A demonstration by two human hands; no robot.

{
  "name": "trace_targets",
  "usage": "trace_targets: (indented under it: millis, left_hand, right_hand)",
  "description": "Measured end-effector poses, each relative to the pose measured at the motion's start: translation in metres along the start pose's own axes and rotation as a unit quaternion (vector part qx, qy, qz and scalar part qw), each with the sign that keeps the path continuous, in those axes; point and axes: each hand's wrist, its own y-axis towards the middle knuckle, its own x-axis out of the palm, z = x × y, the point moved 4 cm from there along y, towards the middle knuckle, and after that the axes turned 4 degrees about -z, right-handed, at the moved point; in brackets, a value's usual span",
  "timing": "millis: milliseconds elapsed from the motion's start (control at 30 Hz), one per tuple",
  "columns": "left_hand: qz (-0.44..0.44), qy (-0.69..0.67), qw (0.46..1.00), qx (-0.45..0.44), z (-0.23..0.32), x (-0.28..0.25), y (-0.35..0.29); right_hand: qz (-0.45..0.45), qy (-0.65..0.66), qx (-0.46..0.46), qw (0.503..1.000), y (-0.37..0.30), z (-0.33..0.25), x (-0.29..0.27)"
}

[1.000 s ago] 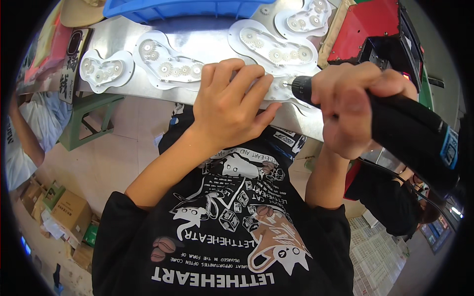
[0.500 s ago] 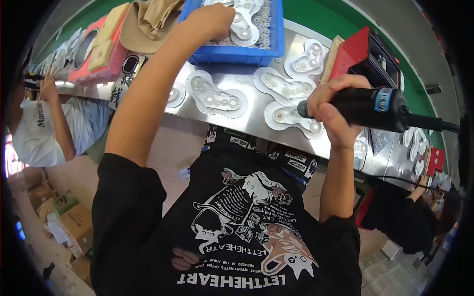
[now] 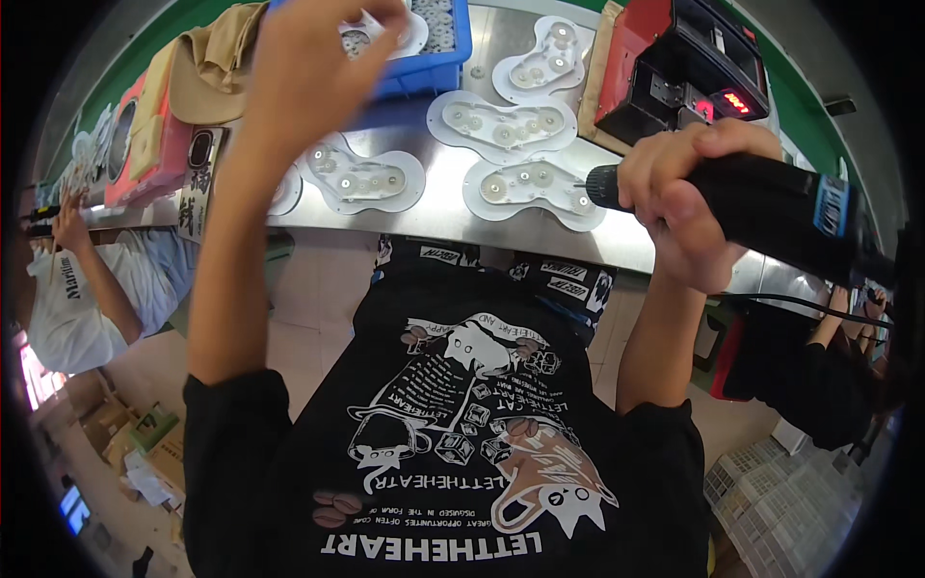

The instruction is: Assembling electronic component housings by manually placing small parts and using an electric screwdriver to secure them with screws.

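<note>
A person in a black printed T-shirt is working at a long steel desk (image 3: 453,207), seen from a head-worn camera looking down. The left hand (image 3: 308,58) is reaching out to the far side of the desk, over a blue plastic bin (image 3: 438,48), its fingers curled and pinching a white gear plate (image 3: 385,34) at the bin's near-left corner (only part of the plate is showing past the knuckles). The bin is holding more white gear parts.

The right hand (image 3: 689,197) is wrapping tightly around the black barrel of an electric screwdriver (image 3: 771,207), fingers pressed together around the grip, holding the tool nearly level above the desk's near edge. The tool's tip is pointing left, hovering just beside the right end of the nearest white gear plate (image 3: 530,188), which is lying flat on the steel.

Three more white plates with small gears are lying flat on the desk: one to the left (image 3: 361,178), one further back (image 3: 496,120) and one near the bin's right side (image 3: 549,63). A red and black machine with a lit red display (image 3: 684,72) is standing at the right rear. A tan cloth (image 3: 207,63) is lying on a pink box (image 3: 154,144) at the left. Another worker in a white shirt (image 3: 77,299) is sitting at the far left, and a person in black (image 3: 819,376) is at the right.
</note>
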Motion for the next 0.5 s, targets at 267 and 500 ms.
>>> trace_targets:
  millis: [267,500]
  left_hand:
    - [-0.05,-0.201,0.976,-0.066,0.074,0.106,-0.077]
    - [-0.026,-0.217,0.957,-0.19,0.076,0.111,-0.072]
  right_hand:
    - [-0.01,0.017,-0.003,1.0,-0.004,0.001,0.004]
    - [-0.014,0.005,0.007,1.0,-0.005,0.004,0.005]
